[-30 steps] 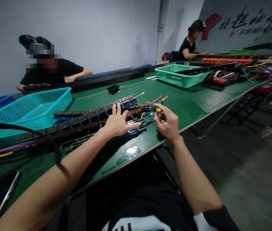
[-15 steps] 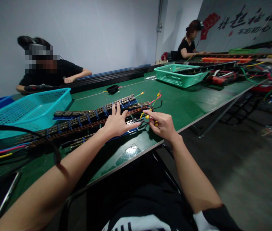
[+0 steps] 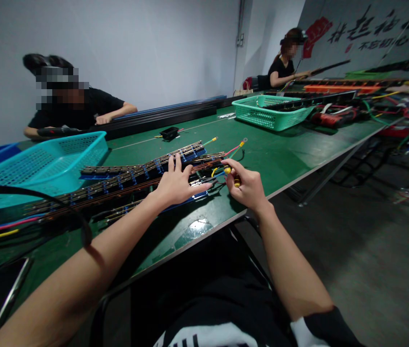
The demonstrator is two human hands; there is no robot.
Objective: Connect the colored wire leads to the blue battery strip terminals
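A: Starting at the left, the blue basket (image 3: 45, 161) is seen on the green table (image 3: 280, 159), with the strips (image 3: 135, 178) laid just beside it and running rightward. How are the strips held?

B: They are pressed down by the left hand (image 3: 175, 185), which is spread flat, fingers fanned across the near strips. Only the end by the wires is pinned; the long left stretch lies free.

A: So a slip is possible there?

B: It is judged likely. If the wires are tugged sideways, the free lengths could be swung against the basket, or the stack could be skewed, since the strips lie overlapped and uneven.

A: And the right hand (image 3: 250, 185)?

B: It is closed in a pinch on the yellow wire (image 3: 226, 170), at its yellow-sleeved end, just right of the strip ends. Whether a small tool is also gripped cannot be told.

A: What is risked there?

B: The red, blue and black leads are bunched close around the pinched one. A neighbour could be snagged and dragged along, or the terminal bent if it is pulled at an angle. The table edge is near too, so a dropped wire could be lost to the floor.

A: Farther right?

B: The green basket (image 3: 267, 113) stands well apart; nothing there is endangered.
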